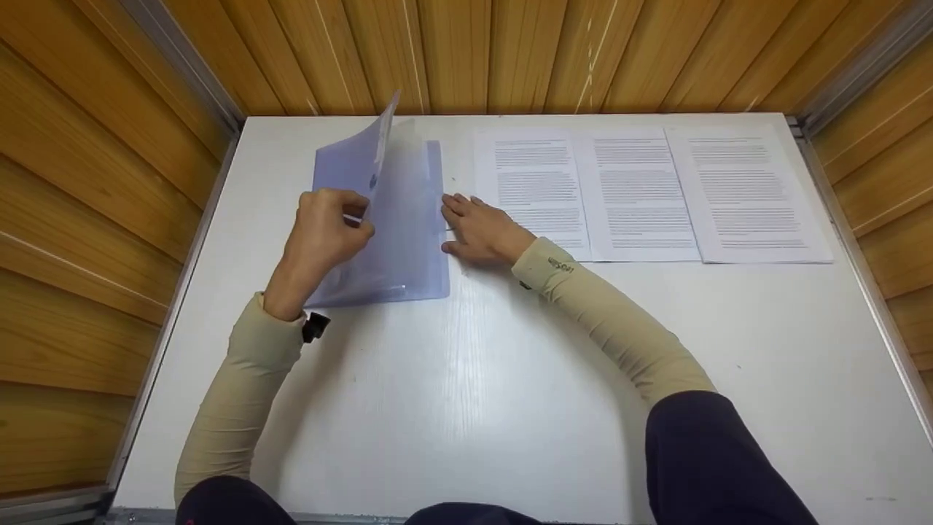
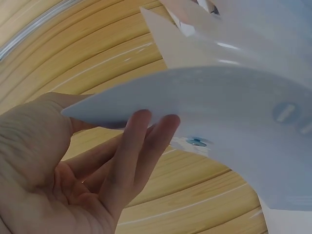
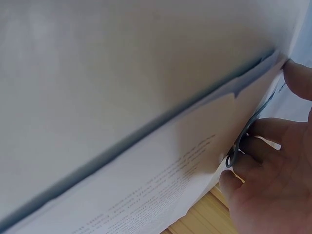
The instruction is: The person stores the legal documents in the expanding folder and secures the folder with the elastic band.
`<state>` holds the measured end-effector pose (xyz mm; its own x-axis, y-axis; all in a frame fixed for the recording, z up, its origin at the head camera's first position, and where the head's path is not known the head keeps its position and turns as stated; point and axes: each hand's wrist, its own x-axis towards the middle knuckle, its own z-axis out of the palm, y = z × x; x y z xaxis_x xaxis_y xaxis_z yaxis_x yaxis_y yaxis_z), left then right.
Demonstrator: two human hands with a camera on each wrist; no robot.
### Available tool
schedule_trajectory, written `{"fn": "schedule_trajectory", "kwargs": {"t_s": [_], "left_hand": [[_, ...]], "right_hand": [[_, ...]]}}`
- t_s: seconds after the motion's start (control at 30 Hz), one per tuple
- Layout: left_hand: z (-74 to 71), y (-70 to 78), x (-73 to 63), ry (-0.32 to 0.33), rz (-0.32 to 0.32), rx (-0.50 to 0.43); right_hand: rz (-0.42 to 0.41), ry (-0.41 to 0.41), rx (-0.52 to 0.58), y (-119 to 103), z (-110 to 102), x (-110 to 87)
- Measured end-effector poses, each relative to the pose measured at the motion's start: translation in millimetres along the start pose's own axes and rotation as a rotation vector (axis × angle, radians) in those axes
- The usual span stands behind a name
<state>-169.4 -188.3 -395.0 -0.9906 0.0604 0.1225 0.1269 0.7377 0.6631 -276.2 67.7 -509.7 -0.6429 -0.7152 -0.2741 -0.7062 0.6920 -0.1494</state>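
Note:
A translucent bluish plastic folder (image 1: 435, 270) lies toward the left of the white table. Its front cover (image 1: 342, 164) stands raised, and clear inner sheets fan out beneath it. My left hand (image 1: 324, 226) pinches the cover's free edge; in the left wrist view the bowed cover (image 2: 219, 97) passes between thumb and fingers, near a small blue snap button (image 2: 196, 142). Against the folder's right edge rests my right hand (image 1: 482, 230), fingers extended, palm down. In the right wrist view a thin dark cord (image 3: 249, 122) runs by its fingertips.
To the right of the folder, three stacks of printed paper lie side by side: a left stack (image 1: 536, 182), a middle stack (image 1: 641, 189) and a right stack (image 1: 751, 193). Wood-plank walls (image 1: 510, 58) enclose the table (image 1: 466, 408) at the back and sides.

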Motion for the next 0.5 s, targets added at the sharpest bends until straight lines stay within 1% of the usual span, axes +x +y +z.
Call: {"fn": "schedule_trajectory", "kwargs": {"t_s": [0.33, 0.4, 0.5], "left_hand": [[-18.4, -8.9, -1.9, 0.012, 0.018, -0.039], [-22.2, -10.2, -3.1, 0.009, 0.011, -0.046], [-28.0, -11.7, -5.4, 0.001, -0.017, -0.059]], "right_hand": [[0.011, 0.001, 0.015, 1.3, 1.6, 0.9], [0.008, 0.001, 0.017, 1.0, 1.3, 0.2], [0.006, 0.000, 0.014, -0.5, 0.3, -1.1]]}}
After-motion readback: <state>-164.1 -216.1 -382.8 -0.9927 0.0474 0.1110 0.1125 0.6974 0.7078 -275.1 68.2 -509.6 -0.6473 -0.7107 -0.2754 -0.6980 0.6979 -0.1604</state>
